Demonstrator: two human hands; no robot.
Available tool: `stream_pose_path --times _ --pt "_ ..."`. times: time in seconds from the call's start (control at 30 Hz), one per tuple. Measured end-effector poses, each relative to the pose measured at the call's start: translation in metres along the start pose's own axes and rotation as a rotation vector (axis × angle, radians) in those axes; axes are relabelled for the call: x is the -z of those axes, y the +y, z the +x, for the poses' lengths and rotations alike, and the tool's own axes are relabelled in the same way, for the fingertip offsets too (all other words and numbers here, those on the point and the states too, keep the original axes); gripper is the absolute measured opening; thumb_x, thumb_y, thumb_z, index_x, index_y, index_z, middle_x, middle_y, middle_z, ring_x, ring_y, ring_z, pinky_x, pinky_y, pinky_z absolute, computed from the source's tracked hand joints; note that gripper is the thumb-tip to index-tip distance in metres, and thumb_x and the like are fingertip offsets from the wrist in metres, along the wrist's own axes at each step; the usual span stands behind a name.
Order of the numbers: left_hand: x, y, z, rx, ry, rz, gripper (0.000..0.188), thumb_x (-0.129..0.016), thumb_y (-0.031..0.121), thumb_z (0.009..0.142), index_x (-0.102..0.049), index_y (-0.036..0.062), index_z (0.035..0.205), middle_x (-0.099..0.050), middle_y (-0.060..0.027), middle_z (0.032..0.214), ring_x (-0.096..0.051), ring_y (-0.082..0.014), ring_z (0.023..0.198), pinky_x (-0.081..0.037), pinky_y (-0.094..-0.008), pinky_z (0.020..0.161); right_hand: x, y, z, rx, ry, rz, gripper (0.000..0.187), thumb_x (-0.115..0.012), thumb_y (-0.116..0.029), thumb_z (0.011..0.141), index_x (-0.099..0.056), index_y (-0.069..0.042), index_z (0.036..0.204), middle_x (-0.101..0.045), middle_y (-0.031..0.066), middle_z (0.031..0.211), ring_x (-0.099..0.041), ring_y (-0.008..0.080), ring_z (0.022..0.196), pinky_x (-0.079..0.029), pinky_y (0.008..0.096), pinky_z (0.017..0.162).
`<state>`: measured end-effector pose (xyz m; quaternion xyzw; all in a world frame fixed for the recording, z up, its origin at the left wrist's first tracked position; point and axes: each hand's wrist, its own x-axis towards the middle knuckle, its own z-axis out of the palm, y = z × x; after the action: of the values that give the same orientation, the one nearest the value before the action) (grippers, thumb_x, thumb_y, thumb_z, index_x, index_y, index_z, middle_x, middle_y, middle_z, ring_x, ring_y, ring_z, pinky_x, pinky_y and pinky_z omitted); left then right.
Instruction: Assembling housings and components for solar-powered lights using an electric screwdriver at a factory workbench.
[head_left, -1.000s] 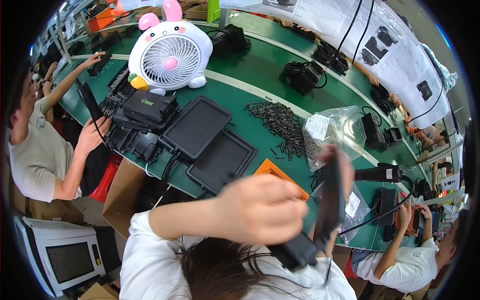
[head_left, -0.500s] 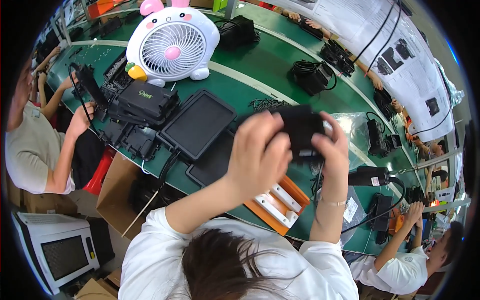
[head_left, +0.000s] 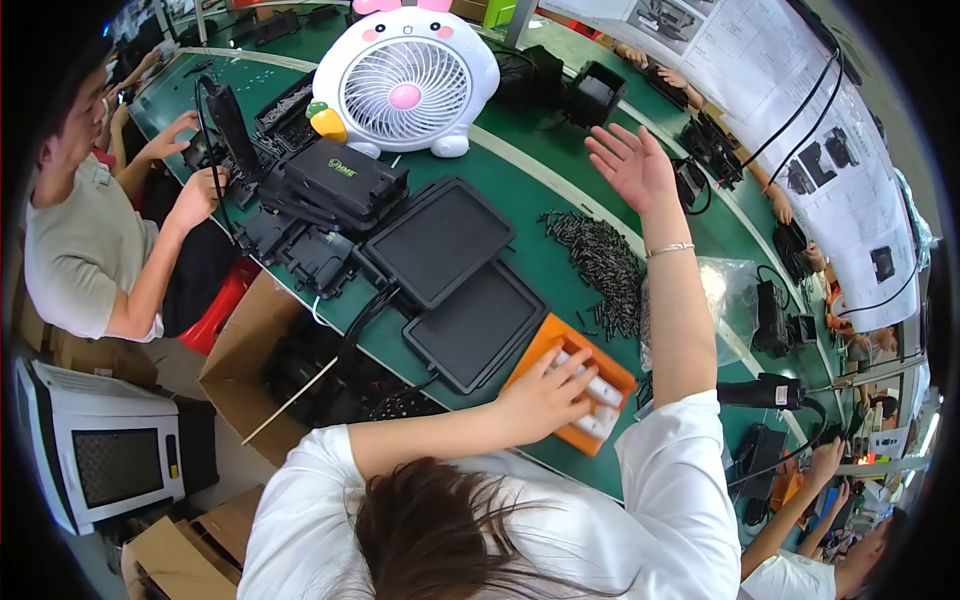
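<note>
My left hand (head_left: 548, 396) rests on an orange fixture (head_left: 532, 362) with white blocks (head_left: 600, 390) in it, fingers spread over the blocks. My right arm is stretched forward over the bench. At its end, my right hand (head_left: 632, 168) is open and holds nothing, fingers fanned out. Just beyond its fingertips a black box-shaped housing (head_left: 597, 92) sits on the green surface past the pale rail. Two flat black rectangular panels (head_left: 442, 240) overlap to the left of the fixture. A heap of dark screws (head_left: 598, 265) lies between the panels and my right forearm.
A white rabbit-shaped fan (head_left: 405, 90) stands at the back beside stacked black cases (head_left: 335, 180). To the right are a clear plastic bag (head_left: 728, 290) and a black power screwdriver (head_left: 760, 393). Printed sheets (head_left: 770, 110) hang overhead. A co-worker (head_left: 90, 240) sits at left.
Both hands held the black housing before. Now it stands on the far green surface, released, with my right hand reaching toward it. My left hand has come down onto the orange fixture.
</note>
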<state>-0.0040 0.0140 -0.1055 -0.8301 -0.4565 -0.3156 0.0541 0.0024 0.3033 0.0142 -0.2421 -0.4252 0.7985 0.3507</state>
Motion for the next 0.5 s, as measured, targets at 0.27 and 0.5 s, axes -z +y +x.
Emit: stream_pose_path --times 0.27,0.5 --pt "0.069 -0.011 -0.026 0.315 0.120 -0.201 0.027 -0.064 0.016 0.068 -0.057 0.0069 0.093 -0.052 -0.0128 0.102 -0.050 -0.0309 0.097 -0.041 -0.0419 0.081 -0.004 0.034 -0.153 0.082 -0.232 -1.240 0.032 -0.056 -0.018 0.084 -0.053 0.001 0.110 -0.060 0.0088 0.099 -0.058 0.0180 0.090 -0.048 0.0291 0.078" --pt "0.099 -0.029 -0.111 0.638 -0.116 0.088 0.020 -0.066 0.018 0.070 -0.052 0.0063 0.078 -0.049 -0.0073 0.077 -0.053 -0.0253 0.069 -0.045 -0.0355 0.056 -0.009 0.090 -0.239 0.363 -0.110 -1.651 0.067 -0.072 -0.024 0.064 -0.044 -0.004 0.121 -0.049 0.0128 0.113 -0.046 0.0297 0.104 -0.034 0.0388 0.087"
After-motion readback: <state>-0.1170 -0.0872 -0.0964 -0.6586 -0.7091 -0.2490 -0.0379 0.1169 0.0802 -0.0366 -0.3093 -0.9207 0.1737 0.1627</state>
